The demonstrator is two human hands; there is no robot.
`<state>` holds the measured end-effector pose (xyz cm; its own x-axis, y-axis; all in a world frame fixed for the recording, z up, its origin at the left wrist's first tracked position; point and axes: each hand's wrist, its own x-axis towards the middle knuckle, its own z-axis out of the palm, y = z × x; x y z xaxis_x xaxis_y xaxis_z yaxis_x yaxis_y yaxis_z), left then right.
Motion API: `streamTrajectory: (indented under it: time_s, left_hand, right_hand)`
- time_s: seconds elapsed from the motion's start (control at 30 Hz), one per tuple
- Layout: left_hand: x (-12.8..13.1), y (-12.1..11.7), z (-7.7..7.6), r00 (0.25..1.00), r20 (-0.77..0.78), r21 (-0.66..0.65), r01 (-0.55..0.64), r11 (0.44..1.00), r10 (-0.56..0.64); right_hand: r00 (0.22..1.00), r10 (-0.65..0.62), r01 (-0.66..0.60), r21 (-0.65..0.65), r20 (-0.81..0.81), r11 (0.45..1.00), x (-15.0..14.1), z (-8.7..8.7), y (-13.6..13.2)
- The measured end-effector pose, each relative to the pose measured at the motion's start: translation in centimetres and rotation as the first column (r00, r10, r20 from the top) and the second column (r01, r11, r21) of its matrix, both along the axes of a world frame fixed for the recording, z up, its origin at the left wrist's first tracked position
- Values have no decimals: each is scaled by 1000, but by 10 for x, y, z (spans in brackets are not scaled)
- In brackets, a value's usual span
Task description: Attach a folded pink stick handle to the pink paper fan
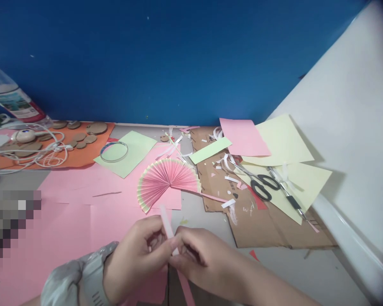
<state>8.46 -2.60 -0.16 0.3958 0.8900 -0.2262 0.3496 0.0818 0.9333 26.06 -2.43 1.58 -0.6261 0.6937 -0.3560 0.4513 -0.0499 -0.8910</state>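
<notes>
Between my two hands is a narrow pink paper strip [167, 222], its upper end pointing away from me and its lower end hanging down toward the front. My left hand [140, 246] pinches it from the left, thumb on top. My right hand [204, 255] grips the same strip from the right, close to the left thumb. Just beyond the hands lies a pleated pink paper fan [166, 180] with a yellow-green edge, spread into a half circle. Another thin pink strip [215, 197] runs right from the fan's centre.
Black-handled scissors [264, 187] and a pen [290, 197] lie on yellow paper [309, 182] over brown cardboard [258, 233]. A tape ring [114, 160] rests on green paper [124, 170]. White cables [51, 148], cardboard discs [97, 127] and a bottle [15, 102] are at left. A blue wall [178, 63] stands behind.
</notes>
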Motion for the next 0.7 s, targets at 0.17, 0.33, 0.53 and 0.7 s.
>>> streamTrajectory:
  time_s: [0.17,0.33,0.53,0.7]
  left_hand:
    - [-1,-3,0,935,312,-228,-97,969,167]
    - [-7,-6,-8,814,396,-392,-269,880,426]
    - [-10,5,-1,659,508,-384,-402,831,554]
    - [-8,2,-2,864,458,-136,-165,977,210]
  right_hand:
    - [987,-14,-18,-201,-158,979,4,1,4]
    - [966,19,-83,-241,-256,967,9,4,7]
    - [963,21,-122,-368,-267,922,11,1,2]
    - [889,-252,47,-472,-382,880,1,-15,3]
